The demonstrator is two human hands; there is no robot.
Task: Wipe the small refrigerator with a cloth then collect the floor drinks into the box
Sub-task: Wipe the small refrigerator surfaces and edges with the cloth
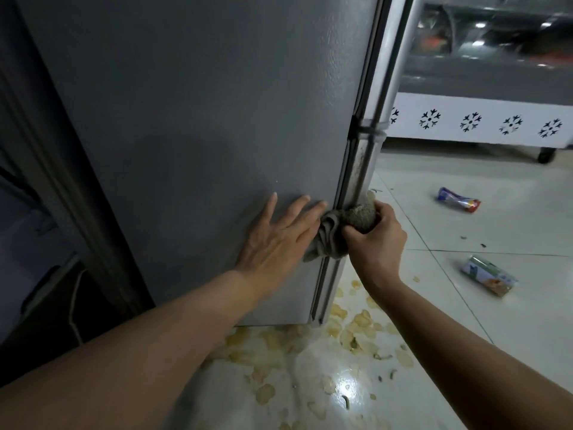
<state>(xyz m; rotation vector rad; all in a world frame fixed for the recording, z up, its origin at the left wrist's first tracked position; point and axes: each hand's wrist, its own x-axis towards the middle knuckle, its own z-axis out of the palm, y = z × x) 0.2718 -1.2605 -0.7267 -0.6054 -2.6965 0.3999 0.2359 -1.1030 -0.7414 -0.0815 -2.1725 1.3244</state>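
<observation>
A single wide-angle view from the person's head looked forward and down, close against the grey side of the refrigerator [192, 135]. Both forearms reached in from the bottom edge, and the tiled floor [511, 321] spread away to the right.

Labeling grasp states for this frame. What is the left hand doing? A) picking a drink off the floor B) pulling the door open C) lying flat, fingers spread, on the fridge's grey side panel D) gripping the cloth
C: the left hand lies flat with straight, spread fingers on the grey side of the refrigerator, while the right hand grips the cloth at the front corner.
</observation>
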